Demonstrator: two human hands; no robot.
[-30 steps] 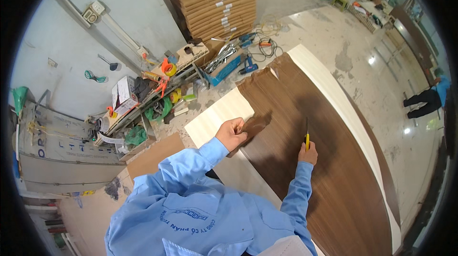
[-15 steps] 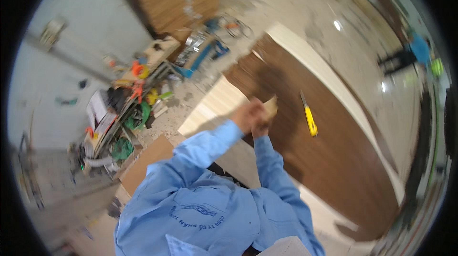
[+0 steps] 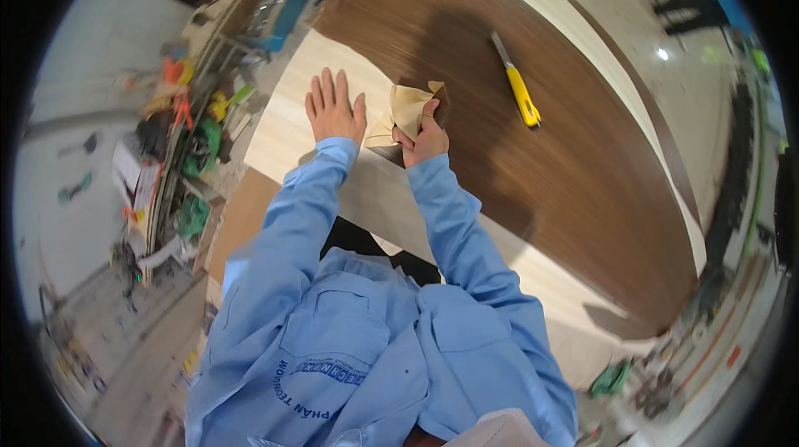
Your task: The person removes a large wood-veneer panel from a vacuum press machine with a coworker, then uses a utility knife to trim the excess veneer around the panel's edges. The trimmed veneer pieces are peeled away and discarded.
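My left hand lies flat with fingers stretched out on a pale wood-grain board, holding nothing. Just to its right, my right hand grips a creased sheet of sandpaper, tan on one face and dark brown on the other. The sheet rests at the edge where the pale surface meets a large dark brown wood-grain panel with a curved outline. On that dark panel, right of my right hand, lies a yellow utility knife with its blade out, pointing away from me.
At the left, a cluttered bench carries tools and orange and green items. A blue tray sits beyond the board's far left corner. Far right, a person in dark trousers stands on the floor. Green material lies at the lower right.
My hands were together around the sandpaper; now the left has parted and lies flat on the pale board. The right keeps the sandpaper. The whole view has shifted; the knife appears still.
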